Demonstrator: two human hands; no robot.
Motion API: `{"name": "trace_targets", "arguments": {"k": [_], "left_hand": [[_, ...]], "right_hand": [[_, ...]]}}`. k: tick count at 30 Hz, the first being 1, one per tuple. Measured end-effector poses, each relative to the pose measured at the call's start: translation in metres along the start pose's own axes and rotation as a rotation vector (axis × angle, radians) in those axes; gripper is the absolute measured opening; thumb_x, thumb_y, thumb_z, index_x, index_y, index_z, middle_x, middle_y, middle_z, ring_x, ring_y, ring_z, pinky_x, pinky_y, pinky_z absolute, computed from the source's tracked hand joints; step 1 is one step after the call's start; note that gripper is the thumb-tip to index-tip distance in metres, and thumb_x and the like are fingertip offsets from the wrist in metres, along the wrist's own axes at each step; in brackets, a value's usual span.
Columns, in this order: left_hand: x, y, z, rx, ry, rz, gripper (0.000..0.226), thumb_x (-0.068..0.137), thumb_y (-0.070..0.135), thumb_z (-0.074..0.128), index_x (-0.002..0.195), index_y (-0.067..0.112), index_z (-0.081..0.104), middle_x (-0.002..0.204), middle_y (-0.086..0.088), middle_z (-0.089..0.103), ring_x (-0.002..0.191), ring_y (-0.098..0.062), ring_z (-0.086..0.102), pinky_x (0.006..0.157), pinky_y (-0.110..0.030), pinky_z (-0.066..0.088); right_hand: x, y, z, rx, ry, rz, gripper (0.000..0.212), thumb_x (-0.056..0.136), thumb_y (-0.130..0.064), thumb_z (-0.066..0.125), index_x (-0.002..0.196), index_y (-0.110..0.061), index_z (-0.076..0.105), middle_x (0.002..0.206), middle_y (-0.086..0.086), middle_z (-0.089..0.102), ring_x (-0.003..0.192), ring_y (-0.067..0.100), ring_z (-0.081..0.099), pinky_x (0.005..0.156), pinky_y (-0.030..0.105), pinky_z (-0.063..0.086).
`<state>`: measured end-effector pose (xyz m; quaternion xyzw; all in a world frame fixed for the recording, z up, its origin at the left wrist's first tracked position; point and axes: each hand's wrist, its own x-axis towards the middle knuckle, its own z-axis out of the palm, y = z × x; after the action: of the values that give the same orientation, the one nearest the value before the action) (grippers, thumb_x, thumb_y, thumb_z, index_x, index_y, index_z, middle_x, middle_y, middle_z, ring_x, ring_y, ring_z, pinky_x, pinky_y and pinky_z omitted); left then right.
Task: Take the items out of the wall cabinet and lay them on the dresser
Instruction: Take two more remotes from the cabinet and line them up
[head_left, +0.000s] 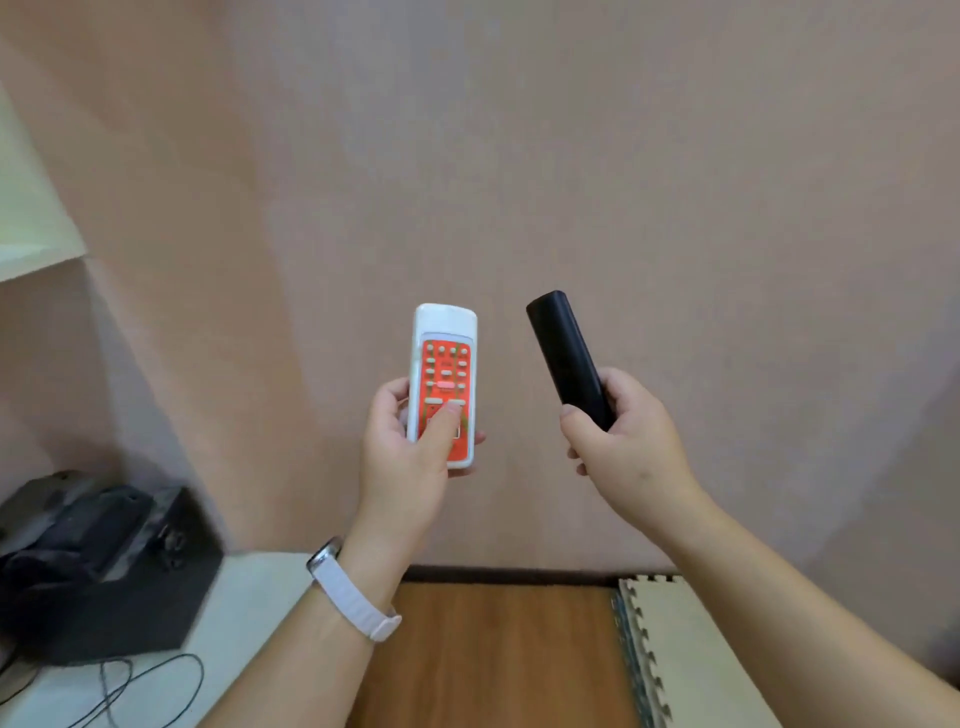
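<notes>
Both remotes stand nearly upright, long axes rising past the fingers: left hand is wrapped around the white remote, right hand around the black remote. The dresser top lies below-left — nearer the left hand.

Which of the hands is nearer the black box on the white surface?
Left. The left hand is up and right of the black box; the right hand is farther right.
</notes>
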<state>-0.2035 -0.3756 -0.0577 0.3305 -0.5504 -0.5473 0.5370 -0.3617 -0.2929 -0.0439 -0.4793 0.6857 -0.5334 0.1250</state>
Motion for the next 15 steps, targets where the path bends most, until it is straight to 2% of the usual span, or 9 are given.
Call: {"name": "trace_targets", "arguments": {"k": [4, 10, 15], "left_hand": [[-0.050, -0.012, 0.083, 0.006, -0.129, -0.065, 0.026, 0.092, 0.019, 0.063, 0.116, 0.023, 0.055, 0.100, 0.001, 0.071, 0.080, -0.020, 0.074, 0.060, -0.025, 0.057], [-0.135, -0.030, 0.203, -0.009, -0.372, -0.139, 0.023, 0.092, 0.016, 0.063, 0.112, 0.023, 0.055, 0.100, 0.000, 0.070, 0.080, -0.020, 0.074, 0.062, -0.022, 0.056], [-0.201, -0.031, 0.293, -0.067, -0.589, -0.187, 0.022, 0.092, 0.011, 0.062, 0.110, 0.020, 0.054, 0.096, -0.002, 0.071, 0.078, -0.020, 0.073, 0.059, -0.020, 0.055]], "right_hand": [[-0.037, 0.036, -0.086, -0.025, 0.084, 0.087, 0.007, 0.089, -0.017, 0.059, 0.092, -0.023, 0.057, 0.086, 0.020, 0.062, 0.077, 0.036, 0.062, 0.062, 0.051, 0.054], [-0.111, 0.087, -0.217, -0.073, 0.284, 0.218, 0.005, 0.088, -0.016, 0.058, 0.093, -0.016, 0.056, 0.086, 0.024, 0.059, 0.078, 0.042, 0.061, 0.061, 0.054, 0.054], [-0.178, 0.111, -0.310, -0.101, 0.439, 0.303, 0.009, 0.088, -0.022, 0.059, 0.090, -0.030, 0.055, 0.074, 0.015, 0.058, 0.059, 0.026, 0.056, 0.055, 0.043, 0.054]]}}
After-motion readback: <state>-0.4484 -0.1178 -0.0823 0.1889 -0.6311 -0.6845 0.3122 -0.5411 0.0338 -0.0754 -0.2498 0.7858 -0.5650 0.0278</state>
